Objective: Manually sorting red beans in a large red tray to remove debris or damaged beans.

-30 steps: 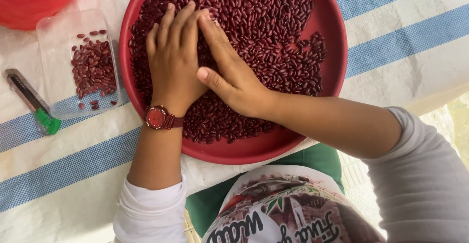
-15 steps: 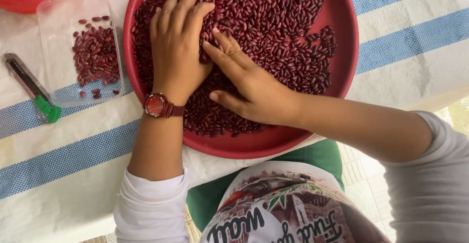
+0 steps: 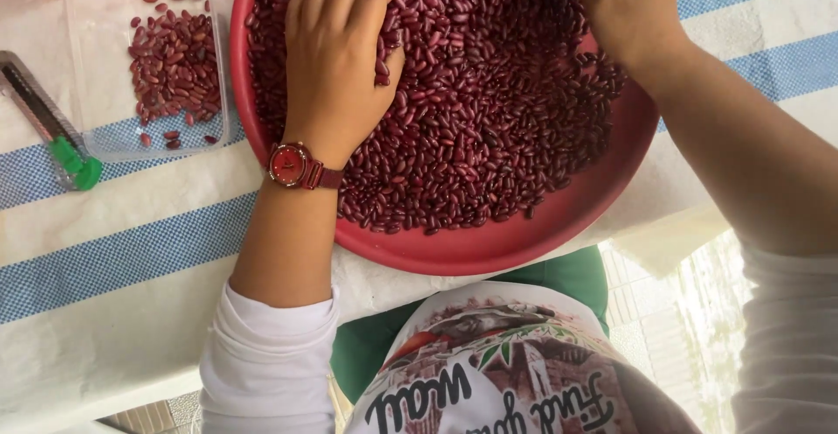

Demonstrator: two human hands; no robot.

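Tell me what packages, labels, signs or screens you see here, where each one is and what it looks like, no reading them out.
Clear plastic container: left of the red bowl, rectangular, see-through, holding a small heap of dark red beans.
Printed apron front: bottom centre, white lettering and a picture in red and green.
Wristwatch: on the left hand, round red dial, red strap.
No signs or screens.
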